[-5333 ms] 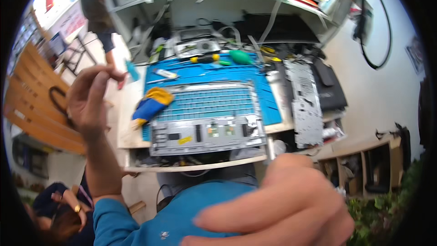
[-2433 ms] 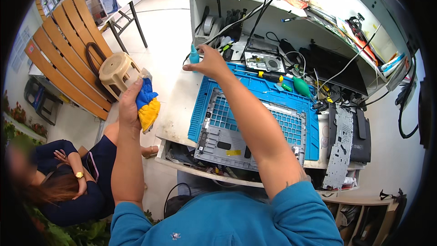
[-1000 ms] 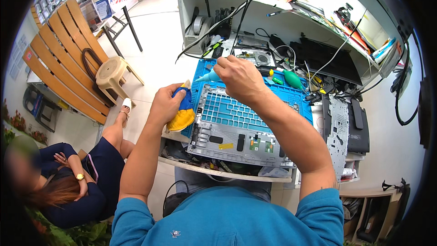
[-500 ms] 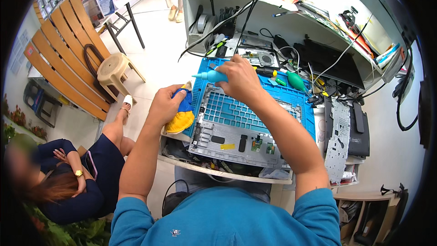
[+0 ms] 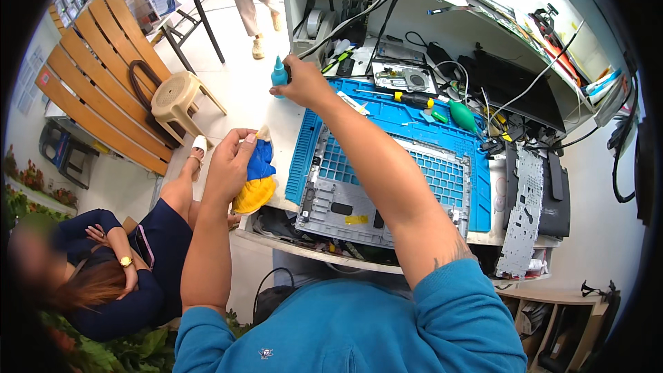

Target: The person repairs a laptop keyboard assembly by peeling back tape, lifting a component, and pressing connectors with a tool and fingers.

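Note:
My left hand point(image 5: 231, 162) grips a blue and yellow cloth piece point(image 5: 255, 190) with a pale tip at the left side of the white table point(image 5: 284, 145). My right hand point(image 5: 304, 83) is wrapped round a cyan nozzle bottle point(image 5: 279, 76), held upright at the table's far left corner; I cannot tell whether it rests on the surface. A grey laptop shell point(image 5: 324, 207) with a key grid lies on the blue mat point(image 5: 480, 204), partly hidden by my right forearm. Behind it are a yellow-handled screwdriver point(image 5: 414, 100) and a green blower bulb point(image 5: 461, 115).
A perforated metal plate point(image 5: 518, 214) lies at the right beside dark parts. A cluttered shelf point(image 5: 469, 17) with cables overhangs the back. On the left are a stool point(image 5: 178, 93), a slatted bench point(image 5: 103, 103) and a seated person point(image 5: 141, 304); another person point(image 5: 252, 0) stands in the aisle.
The bottle went from horizontal, aimed at the cloth, to upright, farther back and left. My left hand shifted slightly left with the cloth. The person in the aisle has come closer.

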The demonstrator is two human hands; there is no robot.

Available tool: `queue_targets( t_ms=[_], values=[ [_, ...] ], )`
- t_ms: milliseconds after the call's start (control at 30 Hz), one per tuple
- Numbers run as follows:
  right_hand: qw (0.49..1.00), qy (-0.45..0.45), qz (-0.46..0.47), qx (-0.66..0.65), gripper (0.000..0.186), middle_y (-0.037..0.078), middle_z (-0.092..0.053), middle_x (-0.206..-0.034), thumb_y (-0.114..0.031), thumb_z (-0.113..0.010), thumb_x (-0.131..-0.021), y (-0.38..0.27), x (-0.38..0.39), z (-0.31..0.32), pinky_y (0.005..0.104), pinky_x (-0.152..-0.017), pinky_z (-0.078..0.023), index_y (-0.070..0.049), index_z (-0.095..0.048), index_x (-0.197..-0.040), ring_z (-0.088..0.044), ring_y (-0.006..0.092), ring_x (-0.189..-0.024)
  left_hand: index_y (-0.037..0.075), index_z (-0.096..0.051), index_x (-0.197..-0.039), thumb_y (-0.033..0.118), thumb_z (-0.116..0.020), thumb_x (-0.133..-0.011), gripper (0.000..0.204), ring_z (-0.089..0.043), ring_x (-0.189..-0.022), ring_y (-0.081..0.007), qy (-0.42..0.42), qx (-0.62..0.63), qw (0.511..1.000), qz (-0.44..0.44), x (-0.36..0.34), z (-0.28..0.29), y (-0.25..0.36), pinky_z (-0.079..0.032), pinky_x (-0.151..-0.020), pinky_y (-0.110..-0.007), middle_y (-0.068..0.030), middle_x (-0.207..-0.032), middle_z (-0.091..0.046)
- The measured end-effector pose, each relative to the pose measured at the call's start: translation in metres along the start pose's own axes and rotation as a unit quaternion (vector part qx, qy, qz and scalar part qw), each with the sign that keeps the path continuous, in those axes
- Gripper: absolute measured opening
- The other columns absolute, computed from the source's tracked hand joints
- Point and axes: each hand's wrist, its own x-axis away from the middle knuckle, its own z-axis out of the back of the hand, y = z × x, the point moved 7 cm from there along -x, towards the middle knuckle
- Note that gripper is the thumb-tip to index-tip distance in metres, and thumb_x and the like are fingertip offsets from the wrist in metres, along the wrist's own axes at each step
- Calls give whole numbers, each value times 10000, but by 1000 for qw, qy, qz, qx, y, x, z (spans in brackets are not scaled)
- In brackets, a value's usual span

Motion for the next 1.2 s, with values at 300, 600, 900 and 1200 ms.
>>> queue_targets(
  t_ms=[300, 600, 900, 1200],
  values=[
    [998, -22, -14, 53, 664, 258, -815, -1143, -305, -1036, -754, -3, -2, -3, 514, -975, -618, -5, -726, -1259, -793, 449, -1096, -9, -685, -1280, 212, -632, -1190, 245, -729, -827, -99, -20, 11, 1000, 2, -4, 1, -9, -620, -731, -255, -83, -995, -774],
    [994, -13, 40, 99, 620, 276, -784, -1275, -322, -952, -860, -18, 35, 40, 501, -1069, -592, 38, -752, -1324, -756, 438, -1218, -1, -732, -1260, 222, -684, -1156, 251, -736, -851, -102, -24, -74, 997, 2, -18, -2, -16, -591, -751, -269, -90, -1012, -795],
    [881, -264, 95, 381, 1084, 354, -621, -1523, -794, -805, -863, -59, 259, 91, 616, -1302, -380, 127, -662, -1415, -576, 501, -1471, 61, -849, -1070, 187, -821, -977, 159, -735, -997, -354, -71, -447, 846, -280, -2, -98, 75, -595, -883, -433, -123, -1035, -740],
    [891, -180, 135, 395, 1112, 413, -676, -1359, -689, -888, -772, -66, 295, 57, 627, -1222, -444, 221, -655, -1367, -643, 554, -1341, 27, -808, -943, 161, -758, -953, 143, -726, -1043, -374, -182, -655, 679, -278, -19, -155, 42, -606, -913, -503, -160, -1049, -723]
  ],
)
